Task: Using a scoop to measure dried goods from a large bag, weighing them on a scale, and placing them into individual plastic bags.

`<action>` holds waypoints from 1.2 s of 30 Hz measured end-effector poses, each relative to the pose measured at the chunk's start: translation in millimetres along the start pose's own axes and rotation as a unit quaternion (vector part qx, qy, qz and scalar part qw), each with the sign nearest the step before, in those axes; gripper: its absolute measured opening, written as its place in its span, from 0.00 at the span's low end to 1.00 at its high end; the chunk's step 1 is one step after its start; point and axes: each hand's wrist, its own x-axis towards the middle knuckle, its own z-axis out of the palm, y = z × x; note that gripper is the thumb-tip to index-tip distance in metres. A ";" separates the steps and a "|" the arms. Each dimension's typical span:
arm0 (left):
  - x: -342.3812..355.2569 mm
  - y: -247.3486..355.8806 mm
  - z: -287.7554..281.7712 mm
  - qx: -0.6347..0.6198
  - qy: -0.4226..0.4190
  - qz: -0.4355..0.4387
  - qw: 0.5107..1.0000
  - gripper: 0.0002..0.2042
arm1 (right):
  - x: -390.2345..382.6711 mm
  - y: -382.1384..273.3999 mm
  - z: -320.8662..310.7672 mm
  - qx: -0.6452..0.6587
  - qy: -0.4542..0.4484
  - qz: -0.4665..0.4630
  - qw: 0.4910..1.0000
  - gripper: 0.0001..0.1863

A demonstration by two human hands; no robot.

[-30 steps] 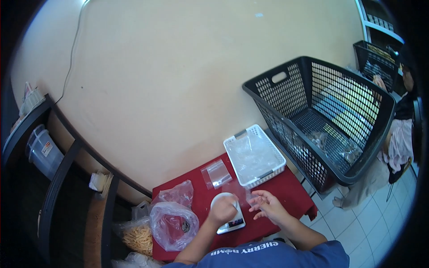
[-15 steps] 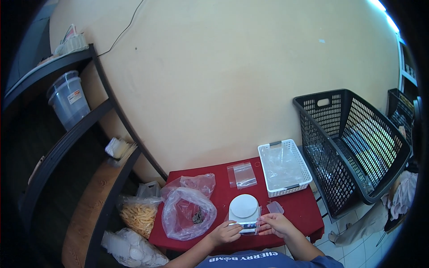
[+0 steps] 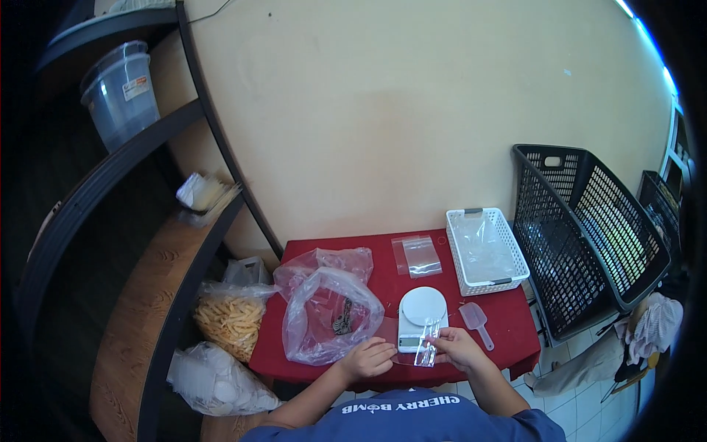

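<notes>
Both hands grip a clear plastic bag (image 3: 425, 353) stretched across the front of a white digital scale (image 3: 423, 305). My left hand (image 3: 370, 359) pinches its left side, fingers curled, just below a large open translucent bag (image 3: 313, 348) with a small dark item (image 3: 342, 319) inside. My right hand (image 3: 458, 349) holds the bag's right side between thumb and fingers. Right of the scale lies a clear plastic scoop (image 3: 473, 317); behind it are flat clear bags (image 3: 421, 256).
A red-clothed table (image 3: 339, 239) stands against the wall, with a white basket (image 3: 501, 281) at its back right. At left are dark shelving (image 3: 213, 136) and a bag of pale snack pieces (image 3: 224, 317). At right are a large black crate (image 3: 560, 243) and a person's leg (image 3: 574, 372).
My view has turned left. My left hand has shifted off the scale's front to its lower left, and the clear bag is now spread out between both hands.
</notes>
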 end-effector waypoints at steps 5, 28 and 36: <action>-20.6 -8.9 -16.1 -0.024 0.011 -0.067 0.997 0.05 | -11.2 -8.9 32.4 0.035 -0.044 -0.044 0.997 0.12; -58.7 -4.7 -74.7 -0.337 0.081 -0.418 0.839 0.19 | 27.4 39.8 181.3 -0.270 0.188 -0.355 0.875 0.08; -100.3 -20.4 -83.0 -0.565 0.101 -0.491 0.656 0.08 | 40.4 50.4 201.0 -0.267 0.131 -0.394 0.870 0.12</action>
